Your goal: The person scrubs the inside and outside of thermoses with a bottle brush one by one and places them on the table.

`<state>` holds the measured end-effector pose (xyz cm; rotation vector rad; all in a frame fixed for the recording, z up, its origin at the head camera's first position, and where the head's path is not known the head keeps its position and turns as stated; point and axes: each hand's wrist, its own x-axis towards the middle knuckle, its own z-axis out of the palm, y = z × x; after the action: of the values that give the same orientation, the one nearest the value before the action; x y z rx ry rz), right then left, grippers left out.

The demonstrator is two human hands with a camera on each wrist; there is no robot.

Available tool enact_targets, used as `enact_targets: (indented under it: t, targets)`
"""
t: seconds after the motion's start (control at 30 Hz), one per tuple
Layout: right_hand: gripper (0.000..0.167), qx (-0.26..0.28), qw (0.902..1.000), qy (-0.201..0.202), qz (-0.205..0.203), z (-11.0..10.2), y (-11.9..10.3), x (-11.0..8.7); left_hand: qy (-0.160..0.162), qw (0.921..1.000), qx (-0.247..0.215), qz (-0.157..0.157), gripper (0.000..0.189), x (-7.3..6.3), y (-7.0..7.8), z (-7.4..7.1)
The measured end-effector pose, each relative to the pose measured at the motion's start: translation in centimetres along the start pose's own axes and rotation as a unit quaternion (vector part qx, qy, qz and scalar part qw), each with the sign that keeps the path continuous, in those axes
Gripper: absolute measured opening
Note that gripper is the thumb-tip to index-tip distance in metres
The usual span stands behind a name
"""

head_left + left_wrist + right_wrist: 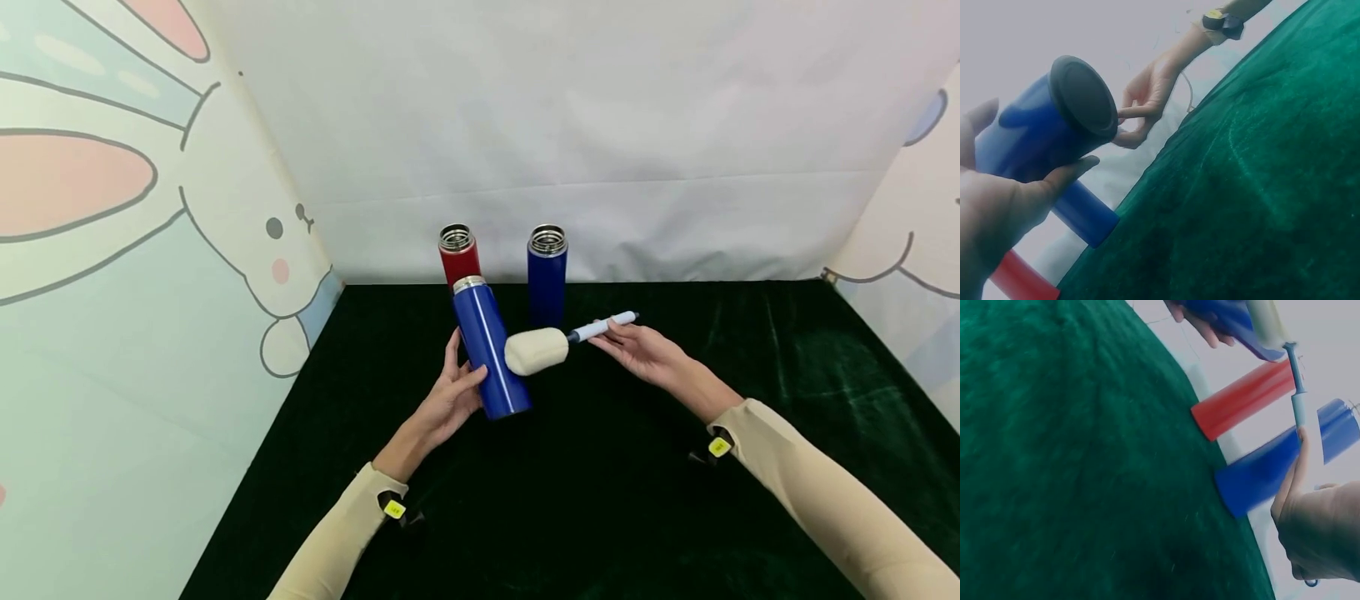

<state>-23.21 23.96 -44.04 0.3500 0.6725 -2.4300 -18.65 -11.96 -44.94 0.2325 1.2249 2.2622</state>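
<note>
Probably slick: blue cylindrical bottle, best clasped mid-body, as by left hand; beside it, cream sponge brush (likely soft), pinched by right hand.

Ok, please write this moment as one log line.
left grip: holds blue bottle, tilted | right grip: holds sponge brush | behind: red bottle, second blue bottle, both standing, uncapped
</note>
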Motion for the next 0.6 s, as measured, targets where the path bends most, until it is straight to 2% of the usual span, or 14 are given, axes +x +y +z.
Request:
enact_targets:
  t: [0.13, 0.27, 0.47, 0.6]
  targets:
    - [0.047, 0.020, 0.9995, 0.005, -0.023, 1.7, 0.4, 1.4, -0.001, 0.9991, 0.043, -0.004, 0.093, 0.0, -0.3, 0.0]
    - [0.026, 0.044, 0.9979, -0.002, -0.048, 3.0, 0.9, 2.3, 0.003, 0.9946, 0.103, -0.014, 0.088, -0.2, -0.5, 0.0]
    - [0.017, 0.079, 0.9938, -0.021, -0.076, 3.7, 1.4, 3.1, -0.003, 0.9885, 0.150, -0.019, 0.082, -0.4, -0.6, -0.2]
    - [0.025, 0.101, 0.9899, -0.037, -0.091, 3.9, 1.4, 3.4, -0.006, 0.9888, 0.149, -0.008, 0.087, -0.3, -0.7, -0.3]
